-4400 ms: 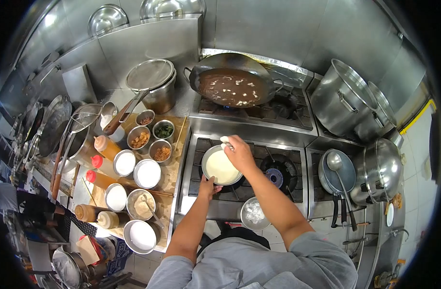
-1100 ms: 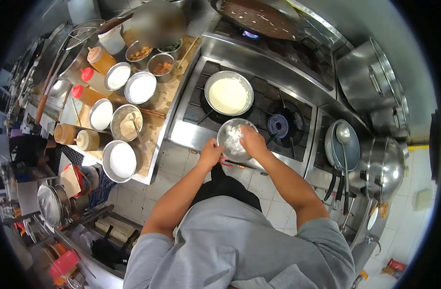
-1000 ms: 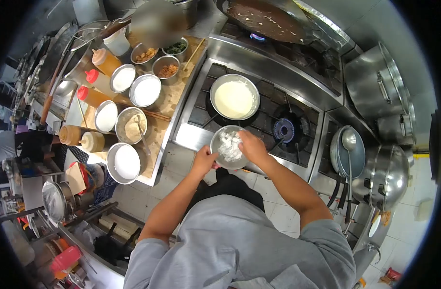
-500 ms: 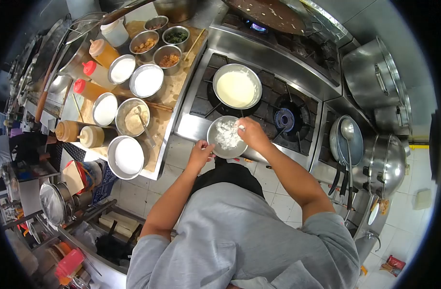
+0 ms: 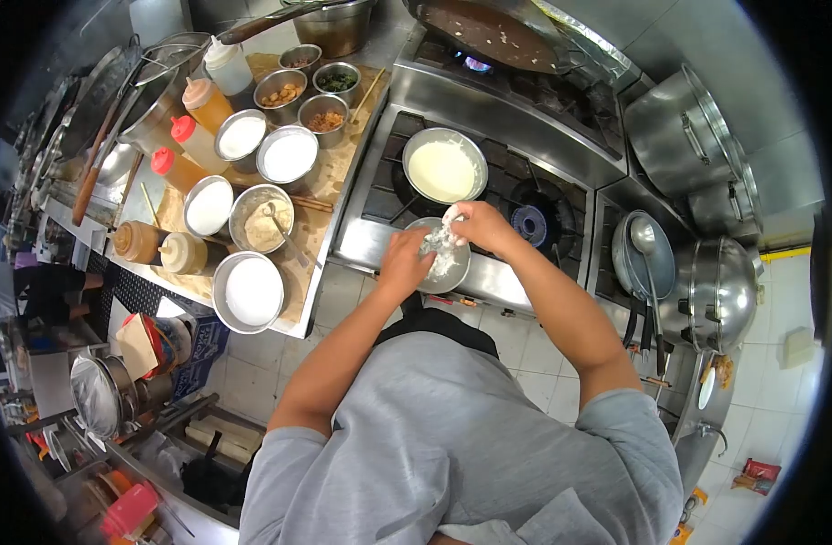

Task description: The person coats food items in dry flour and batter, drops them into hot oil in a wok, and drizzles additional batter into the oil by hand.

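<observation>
Below the front burners, a metal bowl (image 5: 454, 275) holds white, floury pieces. My right hand (image 5: 481, 227) is closed at the bowl's upper right, pinching a white floury piece between its fingertips. Over the bowl's left side is my left hand (image 5: 407, 262), its fingers bent inward; whether they hold anything is hidden. Just beyond both hands, a round pan of pale yellow batter (image 5: 443, 169) sits on the left front burner. A blue-centred burner (image 5: 529, 222) lies to the right of my right hand.
A large wok (image 5: 489, 36) of dark liquid stands over a lit back burner. On the left board are bowls of white powder (image 5: 247, 290), squeeze bottles (image 5: 184, 253) and small ingredient bowls (image 5: 324, 120). Tall pots (image 5: 675, 136) and a pan with a ladle (image 5: 643, 254) stand right.
My left hand has moved from the bowl's left rim to over the bowl. My right hand has lifted slightly toward the batter pan, with white flour on its fingertips. The camera view has shifted slightly.
</observation>
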Available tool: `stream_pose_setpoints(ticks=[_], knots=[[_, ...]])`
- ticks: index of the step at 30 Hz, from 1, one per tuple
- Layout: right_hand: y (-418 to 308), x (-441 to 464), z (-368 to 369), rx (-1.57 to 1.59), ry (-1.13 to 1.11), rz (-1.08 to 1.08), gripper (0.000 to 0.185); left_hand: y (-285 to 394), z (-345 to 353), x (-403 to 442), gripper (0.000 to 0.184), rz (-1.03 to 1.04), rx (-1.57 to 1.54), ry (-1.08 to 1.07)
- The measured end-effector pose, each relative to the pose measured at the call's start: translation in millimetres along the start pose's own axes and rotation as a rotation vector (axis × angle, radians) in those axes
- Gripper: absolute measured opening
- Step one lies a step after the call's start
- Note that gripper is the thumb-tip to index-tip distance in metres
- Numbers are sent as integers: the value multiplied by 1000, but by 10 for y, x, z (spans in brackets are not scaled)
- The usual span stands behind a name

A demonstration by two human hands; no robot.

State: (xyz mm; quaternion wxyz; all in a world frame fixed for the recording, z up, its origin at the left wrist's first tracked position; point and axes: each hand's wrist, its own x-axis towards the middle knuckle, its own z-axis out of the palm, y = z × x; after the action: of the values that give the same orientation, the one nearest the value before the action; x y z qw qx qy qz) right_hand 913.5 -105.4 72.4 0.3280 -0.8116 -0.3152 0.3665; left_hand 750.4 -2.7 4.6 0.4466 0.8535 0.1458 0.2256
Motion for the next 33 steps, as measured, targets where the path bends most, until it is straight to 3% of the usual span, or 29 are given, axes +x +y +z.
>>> stream_pose_setpoints(ticks=[2, 6, 15, 21, 24, 30, 33], knots=[[18, 74, -15, 164, -21, 80, 17, -78, 116, 71, 43, 15, -32, -41], [-25, 140, -61, 287, -105, 188, 17, -140, 209, 215, 37, -145, -130, -123], [151, 385, -60, 316, -89, 299, 21, -323, 294, 302, 20, -397, -380, -323], [304, 469, -140, 217, -254, 129, 23, -354, 214, 323, 19, -608, -626, -414], [339, 497, -186, 17, -302, -12, 26, -366, 181, 333, 20, -642, -686, -437], [45, 352, -267, -203, -247, -38, 25, -472, 217, 340, 23, -657, -751, -461], [55, 322, -237, -365, -99, -246, 19, -324, 149, 360, 23, -664, -752, -444]])
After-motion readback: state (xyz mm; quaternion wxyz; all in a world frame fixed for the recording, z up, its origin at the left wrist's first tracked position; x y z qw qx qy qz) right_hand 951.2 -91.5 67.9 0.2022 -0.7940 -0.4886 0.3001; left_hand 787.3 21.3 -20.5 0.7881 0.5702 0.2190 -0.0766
